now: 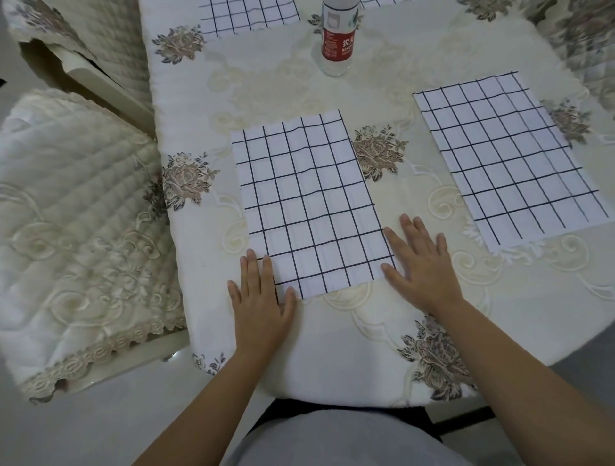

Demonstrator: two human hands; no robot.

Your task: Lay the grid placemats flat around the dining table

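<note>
A white placemat with a black grid [309, 203] lies flat on the cream floral tablecloth [366, 319] in front of me. My left hand [261, 299] rests flat, fingers apart, over its near left corner. Flat at the mat's near right corner is my right hand [421, 266], its fingers touching the edge. A second grid placemat [509, 156] lies flat to the right. Part of a third grid placemat [248, 15] shows at the far edge, and a sliver of another [379, 2] is beside the bottle.
A clear bottle with a red label [336, 36] stands upright at the table's far middle. A chair with a quilted cream cover [80, 233] stands to the left of the table. Another covered chair [585, 36] is at the far right.
</note>
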